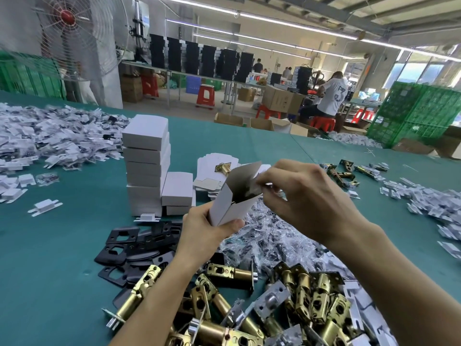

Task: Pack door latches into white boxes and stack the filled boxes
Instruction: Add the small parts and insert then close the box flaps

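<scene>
My left hand [202, 236] grips the bottom of an open white box [233, 199], held tilted above the green table [62, 245]. My right hand [306, 196] pinches a small clear plastic bag [254, 188] at the box's open mouth, partly inside it. A tall stack of closed white boxes [146, 166] stands behind on the left, with a shorter stack [177, 193] beside it. Brass door latches [287, 303] lie heaped at the front. Flat unfolded box blanks [212, 168] lie behind the held box, one latch on top.
Black strike plates [132, 248] lie left of my left arm. Clear bagged screw packs [269, 238] pile under my hands. White plastic parts [50, 138] cover the far left and the right side [434, 206]. More latches [349, 171] lie far right. Green crates [411, 113] stand beyond.
</scene>
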Demonstrator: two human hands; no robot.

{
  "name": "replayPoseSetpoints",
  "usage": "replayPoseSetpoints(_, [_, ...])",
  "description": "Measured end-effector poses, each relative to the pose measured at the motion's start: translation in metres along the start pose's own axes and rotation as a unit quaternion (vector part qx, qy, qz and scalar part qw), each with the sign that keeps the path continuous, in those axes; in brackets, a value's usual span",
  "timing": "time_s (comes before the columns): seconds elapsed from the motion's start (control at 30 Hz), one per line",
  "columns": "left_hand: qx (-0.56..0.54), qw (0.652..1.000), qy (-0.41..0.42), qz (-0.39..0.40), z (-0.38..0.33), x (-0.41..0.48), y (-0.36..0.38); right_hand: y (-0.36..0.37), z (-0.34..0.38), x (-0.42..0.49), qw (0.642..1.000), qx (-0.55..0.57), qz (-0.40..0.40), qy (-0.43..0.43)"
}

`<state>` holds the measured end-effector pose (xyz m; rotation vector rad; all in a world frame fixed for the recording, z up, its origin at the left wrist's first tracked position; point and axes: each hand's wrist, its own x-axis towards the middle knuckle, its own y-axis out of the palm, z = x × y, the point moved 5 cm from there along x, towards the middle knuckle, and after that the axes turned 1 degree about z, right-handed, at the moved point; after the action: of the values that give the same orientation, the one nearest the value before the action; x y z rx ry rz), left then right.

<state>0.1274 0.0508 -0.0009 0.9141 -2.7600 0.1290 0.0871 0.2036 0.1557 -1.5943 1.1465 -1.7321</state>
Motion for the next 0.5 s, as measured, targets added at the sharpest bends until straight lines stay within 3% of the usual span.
replayPoseSetpoints(0.2, [0.067,0.997,0.033,0.003,-0.005,0.000,0.002,0.021,0.001,0.005,0.996,-0.018,0.076,0.038])
replayPoseSetpoints(0.5, [0.099,0.994,0.039,-0.012,-0.006,-0.002,0.000,0.026,-0.009,0.000,0.985,-0.036,0.018,0.167])
